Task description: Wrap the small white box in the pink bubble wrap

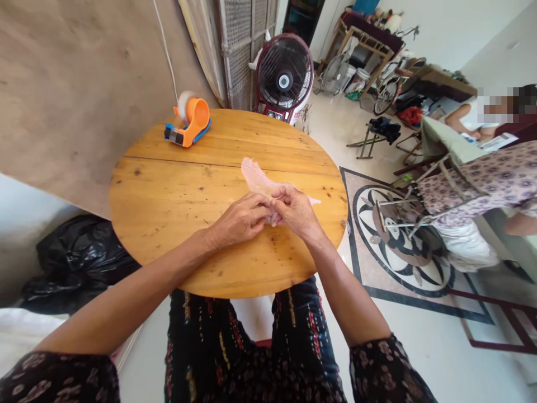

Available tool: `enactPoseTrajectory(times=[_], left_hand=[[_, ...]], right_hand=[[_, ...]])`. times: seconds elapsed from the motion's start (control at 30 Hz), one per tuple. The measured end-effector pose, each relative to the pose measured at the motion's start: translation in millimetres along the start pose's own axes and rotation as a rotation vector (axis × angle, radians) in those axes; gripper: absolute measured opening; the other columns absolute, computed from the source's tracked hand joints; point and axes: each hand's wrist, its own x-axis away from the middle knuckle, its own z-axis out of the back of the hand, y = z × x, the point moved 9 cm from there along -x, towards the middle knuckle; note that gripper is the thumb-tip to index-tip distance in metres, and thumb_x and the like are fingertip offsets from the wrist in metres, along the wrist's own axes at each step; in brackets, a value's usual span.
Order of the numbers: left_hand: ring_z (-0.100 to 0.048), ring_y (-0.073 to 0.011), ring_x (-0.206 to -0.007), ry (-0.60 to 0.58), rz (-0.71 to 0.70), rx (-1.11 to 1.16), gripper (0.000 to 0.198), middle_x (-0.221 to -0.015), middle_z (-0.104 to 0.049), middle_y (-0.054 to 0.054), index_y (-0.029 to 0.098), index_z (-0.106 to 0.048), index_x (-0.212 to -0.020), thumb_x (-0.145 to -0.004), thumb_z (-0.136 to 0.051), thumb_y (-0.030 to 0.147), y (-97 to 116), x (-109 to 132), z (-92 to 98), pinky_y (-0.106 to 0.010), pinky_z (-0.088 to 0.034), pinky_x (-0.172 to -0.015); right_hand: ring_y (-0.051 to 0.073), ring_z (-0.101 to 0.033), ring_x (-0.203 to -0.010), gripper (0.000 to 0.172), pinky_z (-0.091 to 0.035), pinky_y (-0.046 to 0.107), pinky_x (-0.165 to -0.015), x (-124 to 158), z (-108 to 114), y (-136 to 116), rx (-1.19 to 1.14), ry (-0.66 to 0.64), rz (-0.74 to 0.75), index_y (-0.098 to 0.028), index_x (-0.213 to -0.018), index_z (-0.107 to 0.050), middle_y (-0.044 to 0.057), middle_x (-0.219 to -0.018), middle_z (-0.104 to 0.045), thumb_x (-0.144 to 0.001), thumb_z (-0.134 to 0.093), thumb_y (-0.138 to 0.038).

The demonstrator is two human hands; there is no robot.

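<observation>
A thin pale pink sheet (257, 177), like plastic film or a bag, lies on the round wooden table (168, 201). My left hand (243, 220) and my right hand (296, 210) meet over its near end. Both have their fingers curled and pinch the crumpled near edge of the sheet between them. The far part of the sheet stretches flat toward the back of the table.
An orange tape dispenser (189, 121) sits at the table's far left. A red-framed fan (284, 76) stands behind the table. A black bag (78, 263) lies on the floor at left. Another person (482, 120) sits at right by a cloth-covered table (495, 176).
</observation>
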Motion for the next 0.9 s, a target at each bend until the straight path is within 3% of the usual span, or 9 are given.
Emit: enactPoseTrajectory(times=[0.23, 0.33, 0.47, 0.67, 0.9], left_hand=[[-0.057, -0.0201, -0.093, 0.139, 0.129, 0.114, 0.025, -0.099, -0.058, -0.006, 0.020, -0.050, -0.095, -0.072, -0.060, 0.014, -2.5, 2.3, 12.0, -0.034, -0.050, -0.081], [-0.056, -0.0200, -0.091, 0.240, 0.192, 0.079, 0.020, -0.095, -0.057, -0.006, 0.020, -0.050, -0.089, -0.078, -0.065, 0.027, -5.5, 2.8, 10.4, -0.034, -0.049, -0.079], [-0.054, -0.0194, -0.089, 0.294, 0.252, 0.021, 0.014, -0.091, -0.057, -0.006, 0.019, -0.051, -0.082, -0.081, -0.063, 0.025, -6.5, 2.4, 4.3, -0.034, -0.047, -0.079], [-0.054, -0.0184, -0.082, 0.314, 0.270, 0.018, 0.011, -0.081, -0.058, -0.003, 0.019, -0.052, -0.075, -0.080, -0.061, 0.019, -3.9, -2.2, 6.5, -0.034, -0.045, -0.079], [-0.053, -0.0179, -0.083, 0.291, 0.344, 0.033, 0.009, -0.081, -0.058, -0.002, 0.019, -0.055, -0.078, -0.080, -0.057, 0.011, -13.8, -2.3, 2.4, -0.033, -0.045, -0.078]], right_hand=[[0.010, -0.062, -0.056, 0.041, -0.054, 0.025, -0.059, 8.2, -3.6, -15.1, 0.184, -0.076, 0.102, -0.016, -0.121, -0.050, 0.005, -0.092, -0.069, -0.081, -0.039, -0.011], [0.012, -0.065, -0.068, 0.053, -0.055, 0.029, -0.072, 12.3, -2.5, -20.9, 0.300, -0.073, 0.185, -0.017, -0.128, -0.048, 0.005, -0.098, -0.070, -0.077, -0.039, -0.006], [0.012, -0.064, -0.070, 0.060, -0.055, 0.030, -0.073, 14.3, -3.3, -19.6, 0.297, -0.140, 0.196, -0.015, -0.137, -0.042, 0.008, -0.105, -0.070, -0.078, -0.038, -0.006], [0.017, -0.065, -0.095, 0.067, -0.049, 0.036, -0.092, 15.8, -3.3, -31.7, 0.428, -0.178, 0.243, -0.013, -0.143, -0.036, 0.008, -0.104, -0.071, -0.077, -0.038, -0.003], [0.016, -0.065, -0.092, 0.061, -0.048, 0.036, -0.095, 16.6, -0.1, -31.9, 0.334, -0.177, 0.302, -0.015, -0.143, -0.036, 0.006, -0.099, -0.070, -0.082, -0.037, -0.007]])
